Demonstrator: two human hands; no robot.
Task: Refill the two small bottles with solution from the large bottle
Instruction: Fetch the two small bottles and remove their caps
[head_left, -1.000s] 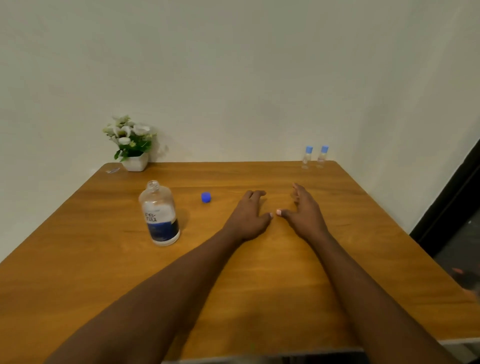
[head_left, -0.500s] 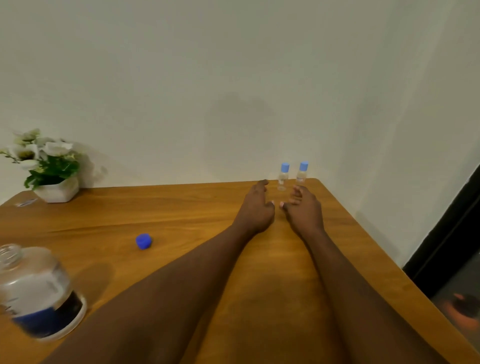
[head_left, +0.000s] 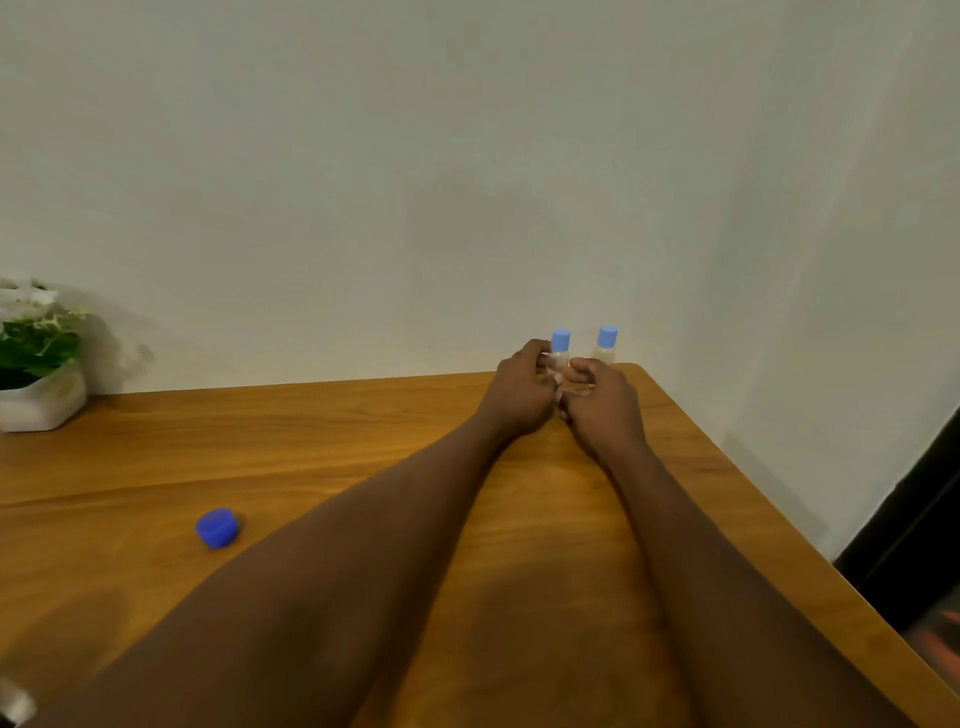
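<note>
Zero refilled, both capped: left bottle (head_left: 560, 351) clasped in left hand (head_left: 519, 397), right bottle (head_left: 605, 345) beside curled right hand (head_left: 605, 408), hold unclear; uncapping, pouring outstanding.

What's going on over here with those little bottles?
A person stretches both arms to the far right corner of a wooden table, where two capped small bottles stand by the wall. The left hand curls its fingers round the left small bottle. The right hand is curled just in front of the right small bottle; its grip is unclear. A loose blue cap lies nearer the person.
</note>
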